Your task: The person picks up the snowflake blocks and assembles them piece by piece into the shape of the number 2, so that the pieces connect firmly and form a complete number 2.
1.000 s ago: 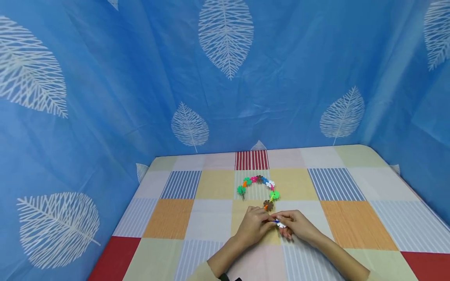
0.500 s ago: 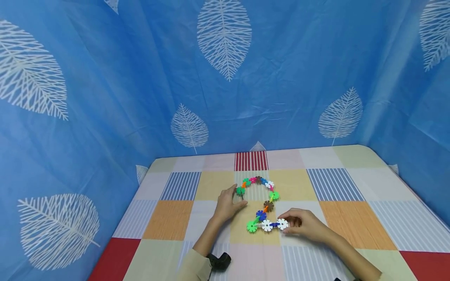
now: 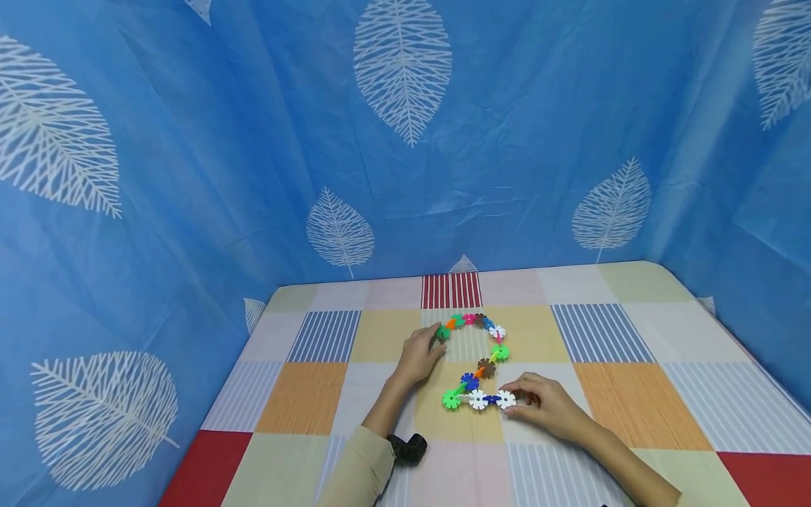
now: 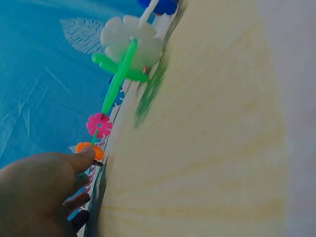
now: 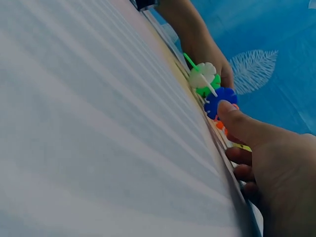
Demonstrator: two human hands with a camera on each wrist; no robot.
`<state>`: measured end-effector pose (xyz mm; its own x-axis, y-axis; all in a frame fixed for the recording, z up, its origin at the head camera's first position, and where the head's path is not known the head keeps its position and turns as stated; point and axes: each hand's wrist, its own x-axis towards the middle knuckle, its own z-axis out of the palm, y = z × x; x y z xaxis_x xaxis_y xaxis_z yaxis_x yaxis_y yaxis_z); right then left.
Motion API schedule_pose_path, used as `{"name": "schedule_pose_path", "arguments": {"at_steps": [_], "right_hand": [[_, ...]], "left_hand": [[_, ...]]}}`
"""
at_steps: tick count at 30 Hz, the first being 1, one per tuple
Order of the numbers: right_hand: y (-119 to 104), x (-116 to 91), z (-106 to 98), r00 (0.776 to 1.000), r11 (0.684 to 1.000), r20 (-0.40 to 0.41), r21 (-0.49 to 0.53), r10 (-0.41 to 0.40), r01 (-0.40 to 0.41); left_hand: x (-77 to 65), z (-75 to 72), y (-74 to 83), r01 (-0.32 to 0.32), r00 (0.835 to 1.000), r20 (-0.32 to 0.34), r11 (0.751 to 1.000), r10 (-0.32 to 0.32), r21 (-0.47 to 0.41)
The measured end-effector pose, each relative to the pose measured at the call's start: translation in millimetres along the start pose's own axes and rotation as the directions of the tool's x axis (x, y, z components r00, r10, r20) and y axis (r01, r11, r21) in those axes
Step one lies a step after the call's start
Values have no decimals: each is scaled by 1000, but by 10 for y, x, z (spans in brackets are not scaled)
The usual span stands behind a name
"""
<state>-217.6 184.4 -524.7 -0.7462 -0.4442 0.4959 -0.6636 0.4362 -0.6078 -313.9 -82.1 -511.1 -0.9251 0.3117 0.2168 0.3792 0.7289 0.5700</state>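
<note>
On the checked cloth lies a chain of interlocking plastic snowflake discs [image 3: 486, 367], bent into a shape like the figure 2. My left hand [image 3: 419, 358] holds the dark green disc [image 3: 443, 333] at the chain's upper left end between thumb and index finger. At the lower right end, my right hand [image 3: 550, 406] pinches the white disc [image 3: 505, 399] by its edge. Left of it sit a second white disc [image 3: 478, 401] and a bright green disc [image 3: 451, 399]. In the right wrist view, the thumb lies against a blue disc [image 5: 220, 102], hiding part of it.
The tabletop [image 3: 374, 394] is covered by a patchwork-patterned cloth. Blue curtains [image 3: 507, 141] with white leaf prints enclose the back and sides. A black wrist camera [image 3: 408, 449] sits on the left wrist.
Both hands were together at the white disc. The left hand has since moved away to the dark green end, and the chain's upper arc has shifted slightly right. The right hand stays by the white disc.
</note>
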Motion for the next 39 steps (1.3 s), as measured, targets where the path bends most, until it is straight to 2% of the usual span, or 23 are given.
{"name": "schedule_pose_path", "arguments": {"at_steps": [5, 9, 15, 22, 28, 39], "right_hand": [[-1, 0, 19, 999, 999, -40, -30, 13, -14], [4, -18, 8, 1000, 999, -31, -32, 1, -2], [-2, -36, -31, 999, 999, -20, -17, -38, 38], [-14, -27, -72, 999, 999, -8, -1, -54, 54], [-27, -36, -103, 1000, 1000, 14, 18, -22, 22], [10, -12, -118, 999, 999, 52, 46, 12, -15]], "left_hand": [[-38, 12, -1, 25, 1000, -3, 999, -25, -21], [-111, 4, -12, 64, 998, -3, 996, -64, -64], [-176, -20, -32, 83, 996, 21, 991, -82, -102], [-199, -30, -58, 57, 998, -1, 989, -57, -133], [-213, -55, -74, 74, 997, -6, 981, -77, -179], [-214, -77, -93, 60, 998, -10, 987, -62, -146]]}}
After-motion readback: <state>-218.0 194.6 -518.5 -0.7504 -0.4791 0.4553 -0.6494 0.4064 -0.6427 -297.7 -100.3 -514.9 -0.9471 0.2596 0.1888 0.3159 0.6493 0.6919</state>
